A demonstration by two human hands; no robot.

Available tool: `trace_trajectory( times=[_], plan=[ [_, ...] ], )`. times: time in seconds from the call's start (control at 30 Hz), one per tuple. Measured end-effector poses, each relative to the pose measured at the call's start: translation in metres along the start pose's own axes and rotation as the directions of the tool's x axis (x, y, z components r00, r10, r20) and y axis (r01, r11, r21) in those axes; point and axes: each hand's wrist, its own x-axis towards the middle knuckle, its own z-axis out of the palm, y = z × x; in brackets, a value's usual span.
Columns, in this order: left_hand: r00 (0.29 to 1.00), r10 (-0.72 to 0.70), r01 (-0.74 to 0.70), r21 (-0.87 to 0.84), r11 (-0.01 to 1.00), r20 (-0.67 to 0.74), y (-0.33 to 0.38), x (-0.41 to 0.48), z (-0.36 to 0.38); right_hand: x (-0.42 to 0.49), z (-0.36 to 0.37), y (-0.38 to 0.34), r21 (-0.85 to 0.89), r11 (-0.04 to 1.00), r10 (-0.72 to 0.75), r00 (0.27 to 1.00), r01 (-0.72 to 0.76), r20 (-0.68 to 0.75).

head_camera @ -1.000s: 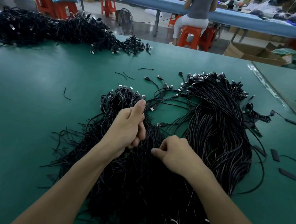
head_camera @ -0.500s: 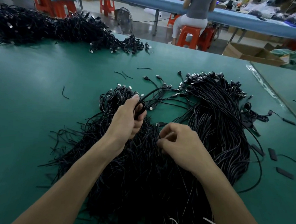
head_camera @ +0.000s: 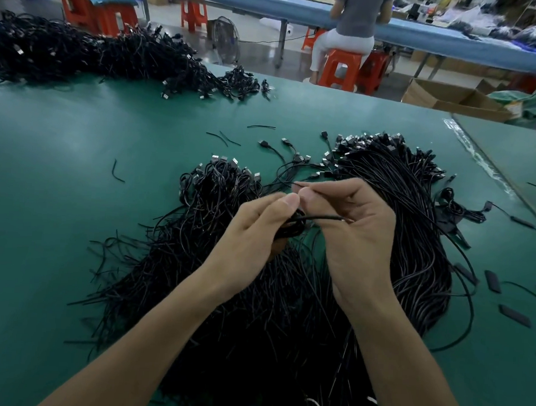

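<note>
While my left hand (head_camera: 256,233) grips the coiled cable (head_camera: 293,228) and my right hand (head_camera: 355,238) pinches a loose strand (head_camera: 297,183), slack could spring the coil open onto the pile (head_camera: 253,341) at six o'clock.

A factory floor: heaped black cables (head_camera: 82,53) on long green worktables (head_camera: 73,223).

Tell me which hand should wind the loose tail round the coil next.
Right, probably. The left hand grips the coil and is needed to steady it. The right hand holds the tail that runs out of the coil, close beside it, so it could wind without a regrip.
</note>
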Motion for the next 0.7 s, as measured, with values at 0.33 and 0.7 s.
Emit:
trace_trajectory(
  times=[0.33, 0.7],
  plan=[
    [0.996, 0.051, -0.059, -0.122, 0.991, -0.066, -0.001, 0.001, -0.007, -0.001, -0.004, -0.002, -0.173, 0.981, 0.123, 0.967, -0.084, 0.223],
    [0.988, 0.094, -0.114, -0.161, 0.980, -0.126, 0.000, 0.002, -0.007, -0.002, -0.010, -0.001, -0.400, 0.913, 0.108, 0.993, -0.083, 0.041]
  ],
)
